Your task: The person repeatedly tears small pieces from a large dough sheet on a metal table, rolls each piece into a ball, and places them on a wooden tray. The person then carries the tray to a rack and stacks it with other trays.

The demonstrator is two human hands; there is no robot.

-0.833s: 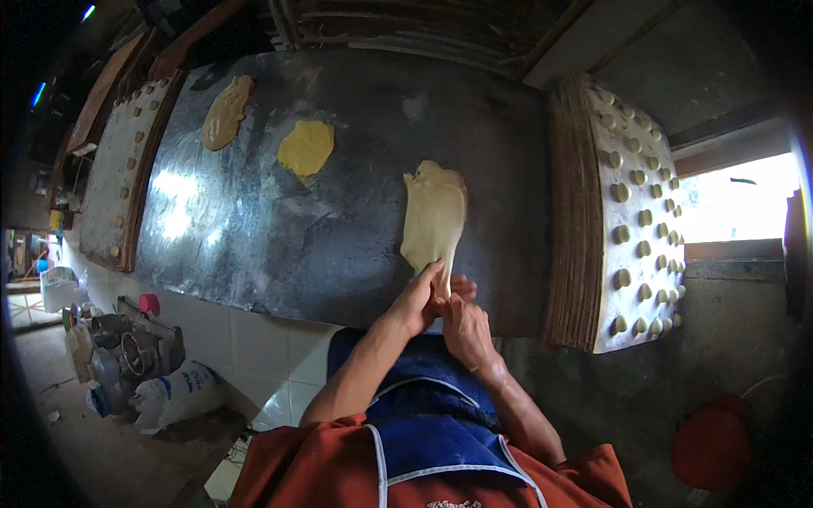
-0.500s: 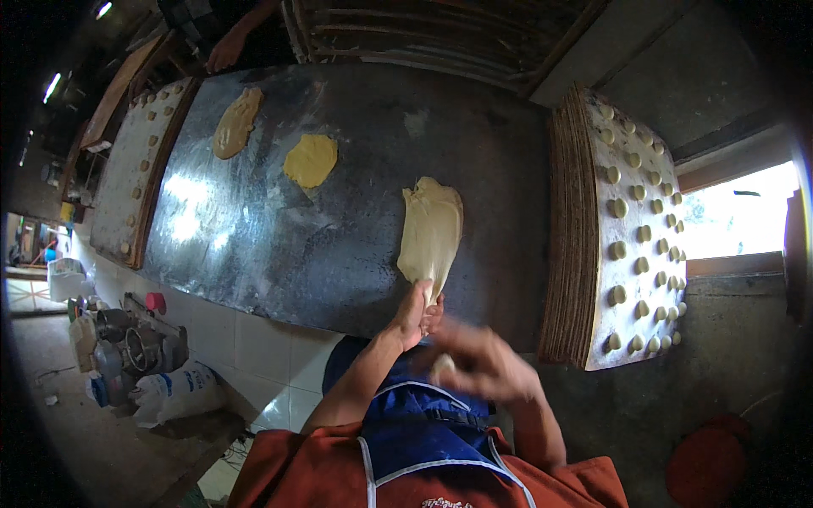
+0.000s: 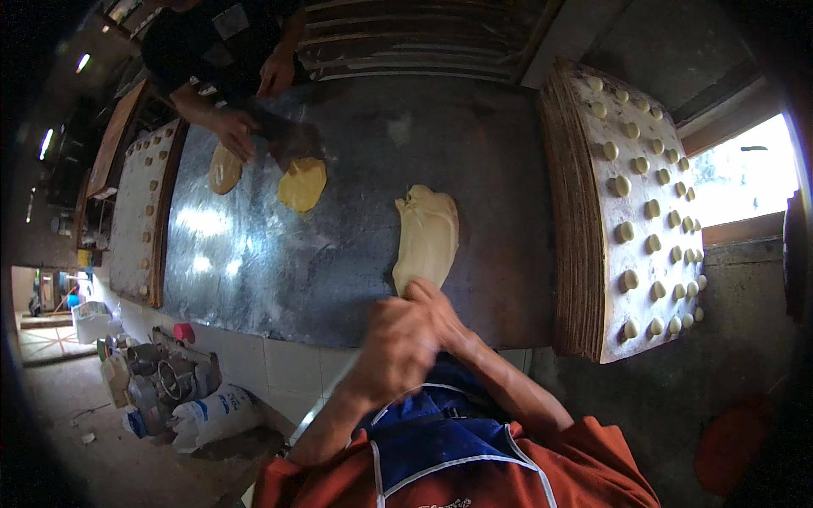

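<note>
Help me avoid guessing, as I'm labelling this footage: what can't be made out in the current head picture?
All in the head view:
Left hand: smeared by motion blur; its fingers, and anything in them, can't be told.
Pale dough: near end hidden by the right hand.
Brown dough: partly covered by a co-worker's hand.
Co-worker: cut off by the top edge.
Window: view outside washed out by glare.

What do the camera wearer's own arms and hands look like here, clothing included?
The left hand and right hand show no gloves; the left is blurred, so rings can't be ruled out. The forearms are bare, with no watch or cables visible. Loose rust-red sleeves cover the upper arms, beside a blue apron with white edging.
</note>
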